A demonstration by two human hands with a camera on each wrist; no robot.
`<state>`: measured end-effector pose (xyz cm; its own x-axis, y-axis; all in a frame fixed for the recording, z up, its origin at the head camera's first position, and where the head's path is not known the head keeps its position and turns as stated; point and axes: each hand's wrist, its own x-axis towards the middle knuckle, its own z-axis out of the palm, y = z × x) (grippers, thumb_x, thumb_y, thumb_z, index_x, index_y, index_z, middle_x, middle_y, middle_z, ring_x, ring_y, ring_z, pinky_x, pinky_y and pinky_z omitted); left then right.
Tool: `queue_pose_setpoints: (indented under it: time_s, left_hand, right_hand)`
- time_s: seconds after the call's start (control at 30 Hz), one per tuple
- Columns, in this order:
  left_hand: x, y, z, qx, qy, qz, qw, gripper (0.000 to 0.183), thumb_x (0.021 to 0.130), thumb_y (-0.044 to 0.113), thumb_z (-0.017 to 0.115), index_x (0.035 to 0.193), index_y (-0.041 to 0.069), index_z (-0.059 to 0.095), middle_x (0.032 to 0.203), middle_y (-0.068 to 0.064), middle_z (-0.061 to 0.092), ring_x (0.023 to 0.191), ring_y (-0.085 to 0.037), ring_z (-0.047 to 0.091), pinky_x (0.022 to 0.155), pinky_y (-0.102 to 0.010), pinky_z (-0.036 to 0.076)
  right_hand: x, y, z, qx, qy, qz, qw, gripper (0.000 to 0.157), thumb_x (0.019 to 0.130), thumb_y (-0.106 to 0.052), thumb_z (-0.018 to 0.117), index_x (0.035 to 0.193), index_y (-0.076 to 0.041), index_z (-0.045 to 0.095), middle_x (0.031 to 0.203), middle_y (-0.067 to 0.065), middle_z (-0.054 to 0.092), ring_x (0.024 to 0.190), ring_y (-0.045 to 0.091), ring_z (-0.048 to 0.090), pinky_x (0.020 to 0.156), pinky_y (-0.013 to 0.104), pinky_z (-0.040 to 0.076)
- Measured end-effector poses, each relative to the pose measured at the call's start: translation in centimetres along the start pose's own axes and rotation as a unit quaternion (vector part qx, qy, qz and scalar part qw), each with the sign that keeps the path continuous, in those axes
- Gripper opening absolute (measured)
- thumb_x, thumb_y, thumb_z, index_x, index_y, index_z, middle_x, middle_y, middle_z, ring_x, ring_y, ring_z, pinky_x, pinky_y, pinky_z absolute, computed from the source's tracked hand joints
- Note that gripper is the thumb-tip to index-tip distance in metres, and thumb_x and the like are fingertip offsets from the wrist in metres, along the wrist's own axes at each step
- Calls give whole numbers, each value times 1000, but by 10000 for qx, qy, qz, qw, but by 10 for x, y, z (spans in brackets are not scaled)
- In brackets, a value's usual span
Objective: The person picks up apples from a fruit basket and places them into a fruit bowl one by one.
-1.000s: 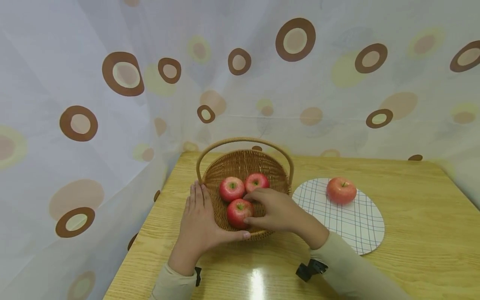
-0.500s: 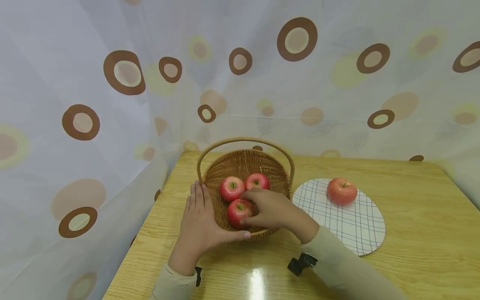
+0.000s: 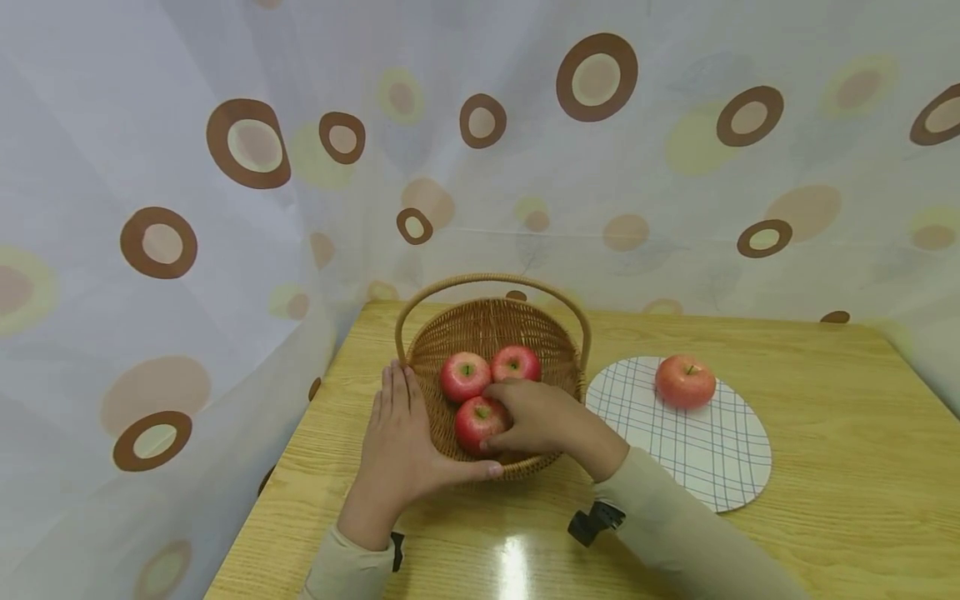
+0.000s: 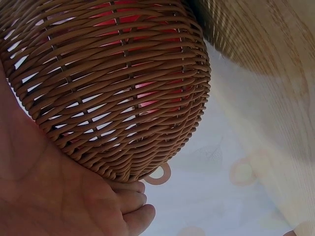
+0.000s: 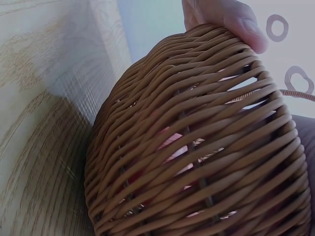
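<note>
A brown wicker basket (image 3: 491, 321) with an arched handle holds three red apples. My left hand (image 3: 397, 458) rests along its left rim, fingers straight, thumb stretched across the front edge. Inside, my right hand (image 3: 543, 421) grips the front apple (image 3: 476, 425), thumb on its near side and fingers at its far side. Behind it sit the left apple (image 3: 465, 377) and the right apple (image 3: 516, 363). In the left wrist view the basket weave (image 4: 123, 88) covers most of the fruit. The right wrist view is filled by the basket's outer side (image 5: 197, 147).
Right of the basket, a white oval placemat (image 3: 675, 433) with blue checked lines lies on the wooden table (image 3: 847, 433). One more apple (image 3: 685, 382) sits on its far part. A patterned curtain (image 3: 525, 167) hangs behind and at the left.
My right hand has shifted slightly left and settled around the front apple, its forearm moving left too. The left hand, basket and apples stay put.
</note>
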<state>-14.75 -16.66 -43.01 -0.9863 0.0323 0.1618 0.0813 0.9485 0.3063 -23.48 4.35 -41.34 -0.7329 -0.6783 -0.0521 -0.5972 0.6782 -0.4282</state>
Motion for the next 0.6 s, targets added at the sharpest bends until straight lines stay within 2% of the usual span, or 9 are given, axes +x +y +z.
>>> queue_pose_setpoints:
  time_s: [0.2, 0.37, 0.6]
  left_hand:
    - [1, 0, 1, -55, 25, 8, 10000, 173, 52, 111, 56, 166, -10, 6, 174, -30, -9, 165, -41, -7, 133, -58, 15]
    - [0, 0, 1, -40, 32, 53, 10000, 173, 52, 110, 58, 165, -10, 7, 174, -31, -8, 165, -41, -6, 133, -59, 15]
    - [0, 1, 0, -90, 56, 53, 9999, 173, 52, 109, 60, 165, -11, 8, 173, -31, -8, 164, -42, -6, 133, -58, 15]
  right_hand:
    - [3, 0, 1, -35, -9, 39, 10000, 60, 86, -44, 87, 134, -13, 68, 126, 0, 70, 110, 18, 70, 93, 48, 60]
    - [5, -1, 3, 82, -95, 41, 9999, 63, 88, -48, 85, 137, -13, 67, 131, 1, 70, 113, 20, 70, 95, 49, 59]
    - [8, -2, 4, 137, 8, -17, 9999, 54, 85, -42, 86, 127, -14, 69, 118, -1, 73, 106, 17, 70, 92, 44, 59]
